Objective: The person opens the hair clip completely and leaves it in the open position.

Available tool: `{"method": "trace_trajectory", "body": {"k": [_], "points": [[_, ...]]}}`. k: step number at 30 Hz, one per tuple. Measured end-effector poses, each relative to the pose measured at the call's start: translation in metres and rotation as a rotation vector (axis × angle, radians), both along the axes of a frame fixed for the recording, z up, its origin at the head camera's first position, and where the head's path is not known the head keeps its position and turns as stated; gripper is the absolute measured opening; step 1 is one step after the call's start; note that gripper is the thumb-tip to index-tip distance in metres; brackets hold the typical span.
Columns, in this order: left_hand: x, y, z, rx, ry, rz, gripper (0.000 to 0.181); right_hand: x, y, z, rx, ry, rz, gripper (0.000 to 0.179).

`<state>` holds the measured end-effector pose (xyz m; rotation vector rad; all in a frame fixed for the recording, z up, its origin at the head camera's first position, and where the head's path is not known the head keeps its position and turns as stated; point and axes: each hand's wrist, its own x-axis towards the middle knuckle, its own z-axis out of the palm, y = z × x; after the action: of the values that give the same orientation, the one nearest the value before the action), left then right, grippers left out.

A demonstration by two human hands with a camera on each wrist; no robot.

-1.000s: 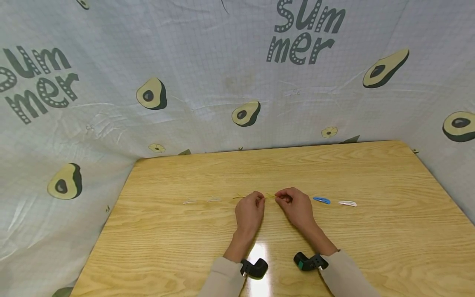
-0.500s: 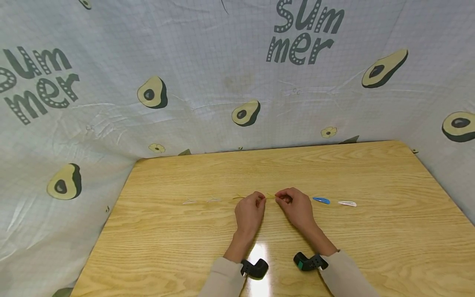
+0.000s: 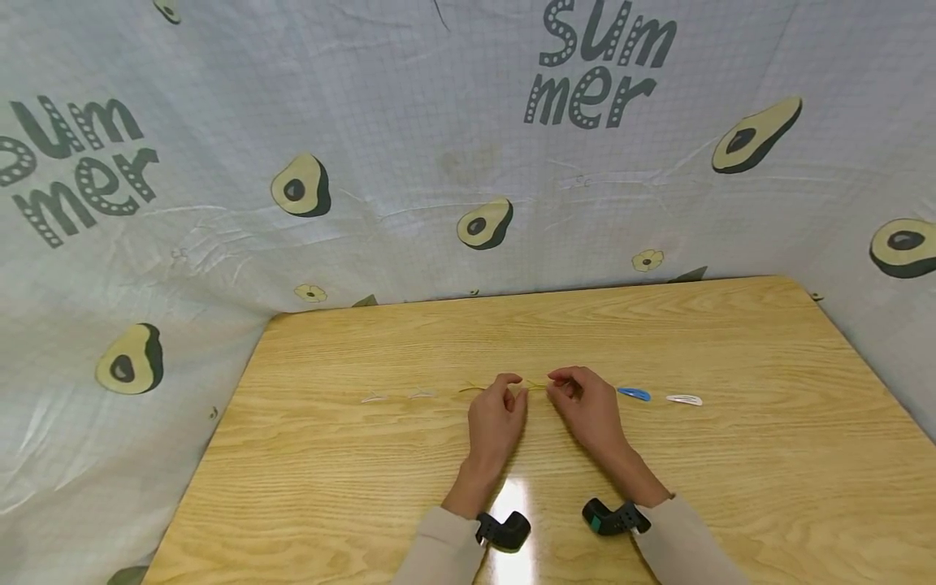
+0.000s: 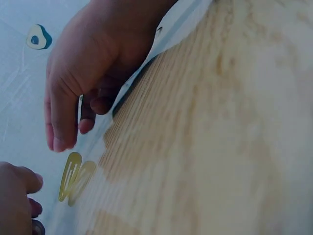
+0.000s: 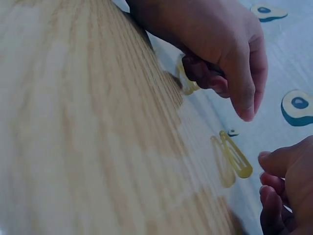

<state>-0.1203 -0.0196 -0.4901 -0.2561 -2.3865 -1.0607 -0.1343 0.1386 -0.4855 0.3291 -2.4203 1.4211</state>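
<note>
A yellow snap hair clip (image 3: 537, 385) lies on the table between the two hands, with a fainter matching shape beside it. My left hand (image 3: 497, 418) is just left of this hair clip, thumb and forefinger apart, holding nothing. On the other side, my right hand (image 3: 587, 404) has loosely bent fingers close to the clip's end. The left wrist view shows a small gap between the right hand (image 4: 93, 73) and the clip (image 4: 71, 176). A gap also separates the left hand (image 5: 215, 44) from the clip (image 5: 236, 154) in the right wrist view.
Another yellow hair clip (image 3: 470, 387) lies left of my left hand, followed by two pale clips, one (image 3: 420, 394) nearer than the other (image 3: 372, 398). To the right are a blue clip (image 3: 634, 394) and a white clip (image 3: 684, 400). Patterned cloth (image 3: 409, 244) hangs behind the wooden table (image 3: 329, 487).
Both hands have let go of the middle yellow hair clip. The left thumb and forefinger have spread, and the right hand has shifted slightly right. The clip stays in place.
</note>
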Motion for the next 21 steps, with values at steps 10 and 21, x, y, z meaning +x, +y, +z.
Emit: {"method": "trace_trajectory", "body": {"k": [10,21], "points": [[0.01,0.028,0.002,0.117,0.034,-0.17,0.013,0.017,0.028,0.01,0.014,0.048,-0.053,0.014],[0.008,0.063,-0.001,0.085,0.062,-0.22,0.016,0.03,0.067,0.009,0.042,0.029,-0.118,0.014]]}}
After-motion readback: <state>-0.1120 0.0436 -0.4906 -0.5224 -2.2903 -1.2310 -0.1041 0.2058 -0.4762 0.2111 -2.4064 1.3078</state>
